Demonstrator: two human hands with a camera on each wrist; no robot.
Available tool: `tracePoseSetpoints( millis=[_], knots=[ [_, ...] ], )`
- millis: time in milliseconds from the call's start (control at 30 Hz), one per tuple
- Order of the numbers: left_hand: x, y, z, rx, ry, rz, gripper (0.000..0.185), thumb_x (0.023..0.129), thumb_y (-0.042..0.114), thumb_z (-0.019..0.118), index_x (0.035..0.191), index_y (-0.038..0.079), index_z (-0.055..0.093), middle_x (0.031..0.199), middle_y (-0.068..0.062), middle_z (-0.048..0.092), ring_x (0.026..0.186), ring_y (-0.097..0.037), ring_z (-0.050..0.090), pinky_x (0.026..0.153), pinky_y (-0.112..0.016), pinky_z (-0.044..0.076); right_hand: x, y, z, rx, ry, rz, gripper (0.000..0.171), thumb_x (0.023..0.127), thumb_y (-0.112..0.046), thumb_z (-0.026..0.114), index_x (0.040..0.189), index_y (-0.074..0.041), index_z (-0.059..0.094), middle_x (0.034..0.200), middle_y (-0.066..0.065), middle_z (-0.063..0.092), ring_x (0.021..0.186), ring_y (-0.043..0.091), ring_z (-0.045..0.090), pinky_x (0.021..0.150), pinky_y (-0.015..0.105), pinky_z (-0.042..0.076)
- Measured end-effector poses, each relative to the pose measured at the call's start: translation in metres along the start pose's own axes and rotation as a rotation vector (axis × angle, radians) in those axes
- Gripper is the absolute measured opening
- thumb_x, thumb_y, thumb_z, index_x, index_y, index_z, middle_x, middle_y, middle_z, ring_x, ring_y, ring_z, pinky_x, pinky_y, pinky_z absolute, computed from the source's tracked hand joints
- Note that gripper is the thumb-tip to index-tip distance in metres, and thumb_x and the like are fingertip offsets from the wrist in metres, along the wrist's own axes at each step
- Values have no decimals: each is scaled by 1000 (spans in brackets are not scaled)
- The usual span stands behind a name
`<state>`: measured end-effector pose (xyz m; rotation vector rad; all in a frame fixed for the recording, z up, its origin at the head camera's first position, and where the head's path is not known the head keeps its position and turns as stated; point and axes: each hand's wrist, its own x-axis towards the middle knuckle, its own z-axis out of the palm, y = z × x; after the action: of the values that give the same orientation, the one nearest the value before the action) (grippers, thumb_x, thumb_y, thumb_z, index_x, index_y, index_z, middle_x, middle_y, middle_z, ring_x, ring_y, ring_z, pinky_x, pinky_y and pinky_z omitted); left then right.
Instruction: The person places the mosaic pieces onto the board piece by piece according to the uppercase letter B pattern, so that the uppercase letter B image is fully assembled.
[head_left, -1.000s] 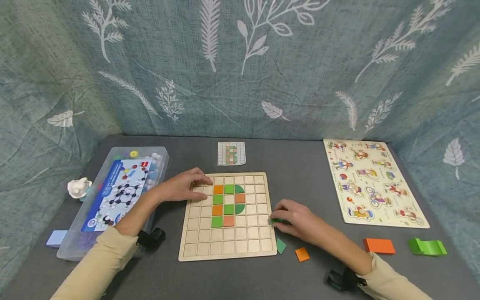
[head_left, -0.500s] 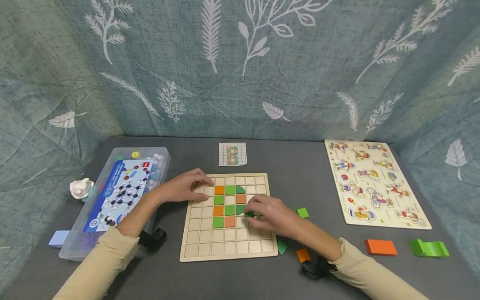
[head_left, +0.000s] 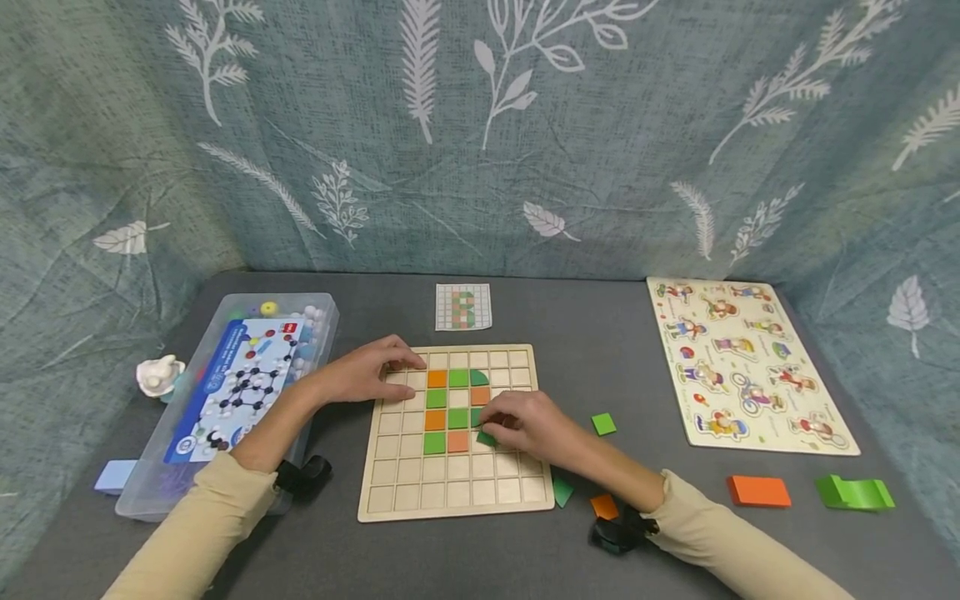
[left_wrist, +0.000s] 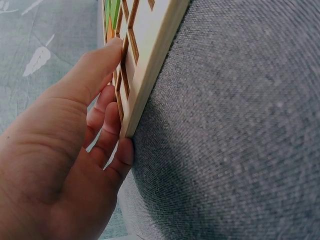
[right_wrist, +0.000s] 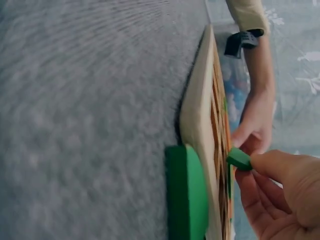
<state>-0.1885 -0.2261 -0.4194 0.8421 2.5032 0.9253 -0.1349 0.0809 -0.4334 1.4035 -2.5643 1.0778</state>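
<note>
A wooden grid board lies on the table with orange, green and salmon tiles set in its cells. Over the cell right of the salmon tile, my right hand pinches a dark green tile between thumb and fingers; the tile is tilted, its full outline partly hidden. My left hand rests at the board's upper left, the thumb touching its face and the other fingers along its edge. Beside the board's right edge lie a dark green piece, an orange tile and a bright green square.
A small pattern card lies behind the board. A clear plastic box with a molecule-model label stands at left. A picture puzzle board, an orange block and a green curved block are at right.
My right hand has moved left from the board's right edge onto the grid, carrying the green tile. The bright green square beside the board has come into view. My left hand has stayed put.
</note>
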Motion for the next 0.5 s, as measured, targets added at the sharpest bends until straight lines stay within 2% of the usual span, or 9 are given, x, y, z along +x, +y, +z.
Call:
tracePoseSetpoints(
  millis=[233,367,500],
  knots=[
    [1,0,0,8,-3,-16,40,90,29,70,127,14,62,112,-4,53,95,-17,47,82,-32,42,6,-10,5,-72,-100,-24,5,93,-13,66,94,-11,70,91,-1,70,81,6,62,74,15,49],
    [1,0,0,10,-1,-15,40,90,29,70,127,14,62,111,-4,53,94,-17,47,81,-32,42,5,-12,6,-113,-93,-49,4,91,-14,68,93,-12,71,90,-2,68,80,6,61,73,15,48],
    [0,1,0,5,-2,-15,40,90,28,70,126,13,62,111,-4,52,94,-17,47,80,-31,42,2,-13,11,-198,-76,-90,6,89,-14,71,83,-13,69,87,-2,62,80,7,57,71,14,46]
  ],
)
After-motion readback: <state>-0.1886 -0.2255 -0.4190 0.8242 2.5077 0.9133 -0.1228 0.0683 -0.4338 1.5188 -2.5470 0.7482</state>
